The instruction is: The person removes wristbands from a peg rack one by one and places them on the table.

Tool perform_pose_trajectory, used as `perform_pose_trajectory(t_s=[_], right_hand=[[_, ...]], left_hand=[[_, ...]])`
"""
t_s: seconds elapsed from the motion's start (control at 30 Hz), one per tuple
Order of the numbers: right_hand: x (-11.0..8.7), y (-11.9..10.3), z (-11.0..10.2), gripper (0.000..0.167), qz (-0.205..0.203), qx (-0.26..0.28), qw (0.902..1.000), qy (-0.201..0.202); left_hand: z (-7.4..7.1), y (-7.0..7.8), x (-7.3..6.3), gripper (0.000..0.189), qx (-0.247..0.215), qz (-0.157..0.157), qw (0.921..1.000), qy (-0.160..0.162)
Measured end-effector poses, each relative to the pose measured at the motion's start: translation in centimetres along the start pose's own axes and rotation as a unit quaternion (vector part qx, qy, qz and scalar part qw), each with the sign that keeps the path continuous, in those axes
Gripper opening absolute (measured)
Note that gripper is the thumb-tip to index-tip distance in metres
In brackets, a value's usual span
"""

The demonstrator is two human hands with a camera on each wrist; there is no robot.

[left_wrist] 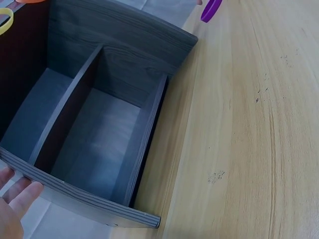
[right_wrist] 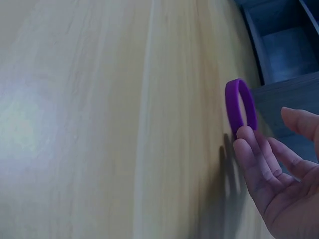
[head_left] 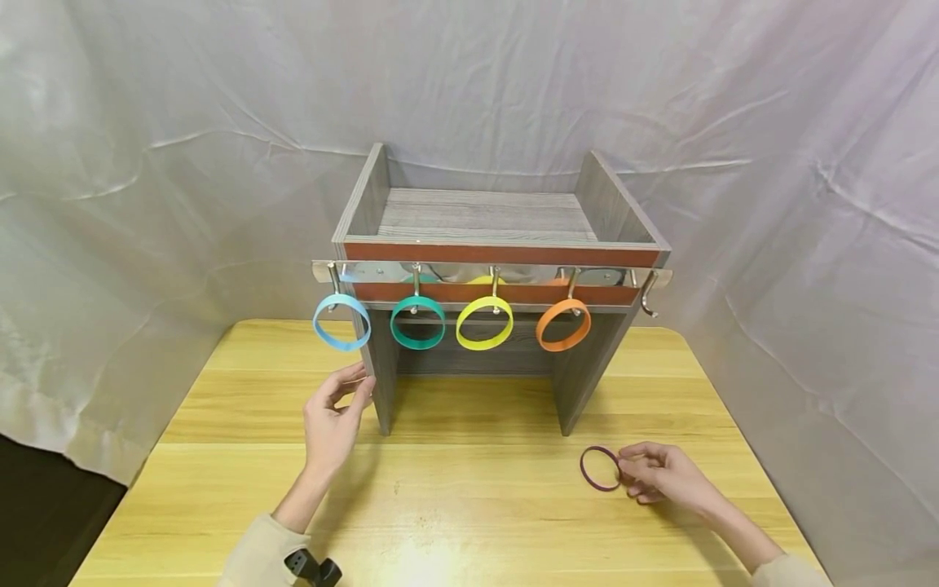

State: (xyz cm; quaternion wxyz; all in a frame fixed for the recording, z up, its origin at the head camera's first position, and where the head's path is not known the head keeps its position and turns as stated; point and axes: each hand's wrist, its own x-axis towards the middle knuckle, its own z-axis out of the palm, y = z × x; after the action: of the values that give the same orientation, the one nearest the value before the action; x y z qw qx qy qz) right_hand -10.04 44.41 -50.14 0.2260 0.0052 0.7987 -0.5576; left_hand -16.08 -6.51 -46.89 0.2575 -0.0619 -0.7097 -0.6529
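Observation:
My right hand (head_left: pixel 663 474) pinches a thin purple wristband (right_wrist: pixel 231 107) at its edge with the fingertips, over the table right of the shelf. In the head view the band stands out to the left of the fingers. My left hand (head_left: pixel 336 417) is at the left side panel (left_wrist: pixel 94 198) of the grey wooden shelf, its loosely bent fingers touching near the front edge. Above hangs a metal hook rail (head_left: pixel 455 272) carrying a light blue band (head_left: pixel 320 330), a green band (head_left: pixel 394 326), a yellow band (head_left: pixel 460 330) and an orange band (head_left: pixel 541 332). A bare hook (head_left: pixel 645 295) is at its right end.
The shelf (head_left: pixel 484 214) stands toward the back of the light wooden table (head_left: pixel 477 505). Grey curtains (head_left: pixel 183 220) enclose the back and both sides. A black device (head_left: pixel 311 567) sits on the left sleeve.

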Motion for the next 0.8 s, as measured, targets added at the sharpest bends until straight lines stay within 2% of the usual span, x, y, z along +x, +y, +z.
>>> perform_pose_trajectory(t_s=[0.2,0.37,0.63,0.8], right_hand=[[0.0,-0.9,0.4,0.060,-0.013,0.010,0.9998,0.008],[-0.1,-2.1,1.1,0.057,-0.046,-0.011,0.9981,0.041],[0.2,-4.0,2.9,0.048,-0.105,0.003,0.9873,0.120],[0.6,-5.4,3.8,0.034,-0.142,0.023,0.9785,0.148]], left_hand=[[0.0,0.0,0.0,0.021,-0.003,-0.001,1.0000,-0.001],[-0.1,0.0,0.0,0.021,-0.004,-0.004,1.0000,0.001],[0.0,-0.1,0.0,0.021,-0.005,0.005,1.0000,0.001],[0.1,-0.2,0.0,0.021,-0.007,0.006,1.0000,0.003]])
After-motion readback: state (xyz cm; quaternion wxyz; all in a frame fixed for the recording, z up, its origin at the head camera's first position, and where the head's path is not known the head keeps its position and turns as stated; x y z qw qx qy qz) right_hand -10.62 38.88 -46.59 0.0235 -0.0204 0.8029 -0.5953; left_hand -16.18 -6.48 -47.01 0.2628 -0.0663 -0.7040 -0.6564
